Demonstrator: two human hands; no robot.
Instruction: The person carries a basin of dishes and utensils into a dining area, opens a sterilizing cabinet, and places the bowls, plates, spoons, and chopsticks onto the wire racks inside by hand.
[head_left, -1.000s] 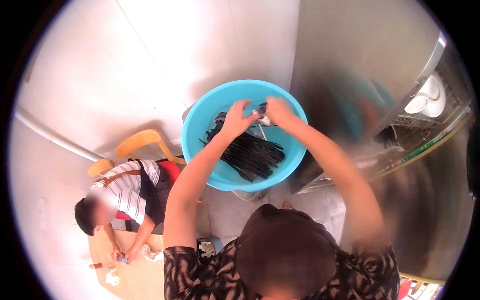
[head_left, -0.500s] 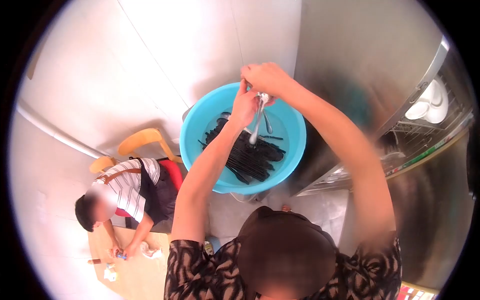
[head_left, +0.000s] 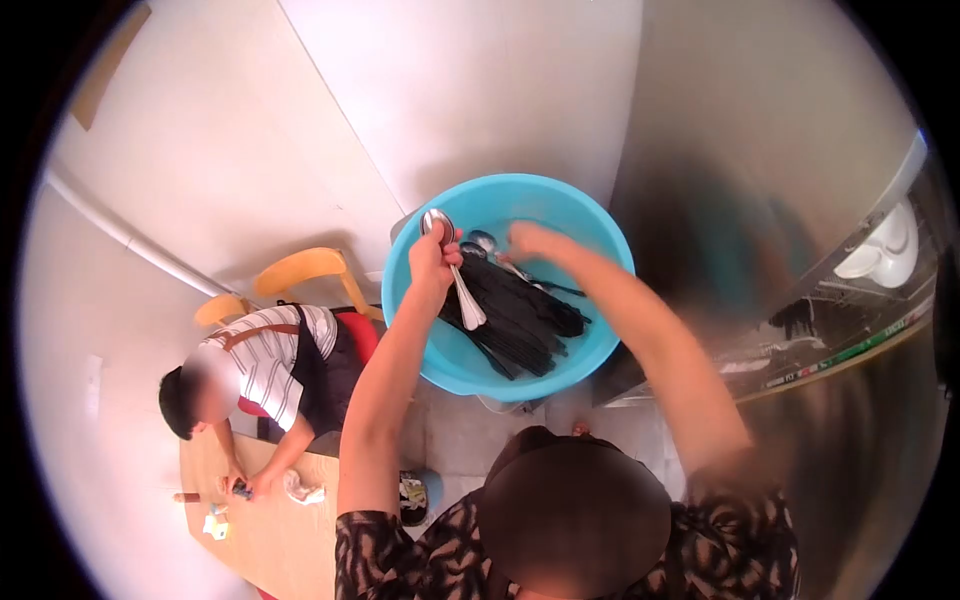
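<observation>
I see spoons [head_left: 468, 308] pinched in the left hand [head_left: 432, 266], hanging over black utensils [head_left: 512, 322] in the basin [head_left: 510, 195] — right hand [head_left: 532, 243] nearby, blurred, its grip I can't tell.

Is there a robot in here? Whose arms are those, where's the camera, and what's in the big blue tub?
No robot! Those arms end in two bare human hands. The camera is worn on the head, looking forward and down. The left hand holds shiny silver metal spoons. Under their handles, a pile of long, thin black sticks lies in the round light-blue basin. The right hand is blurry, over the basin, so I can't tell whether it holds anything. On the picture's left, another person in a striped shirt leans over a pale wooden table.
</observation>
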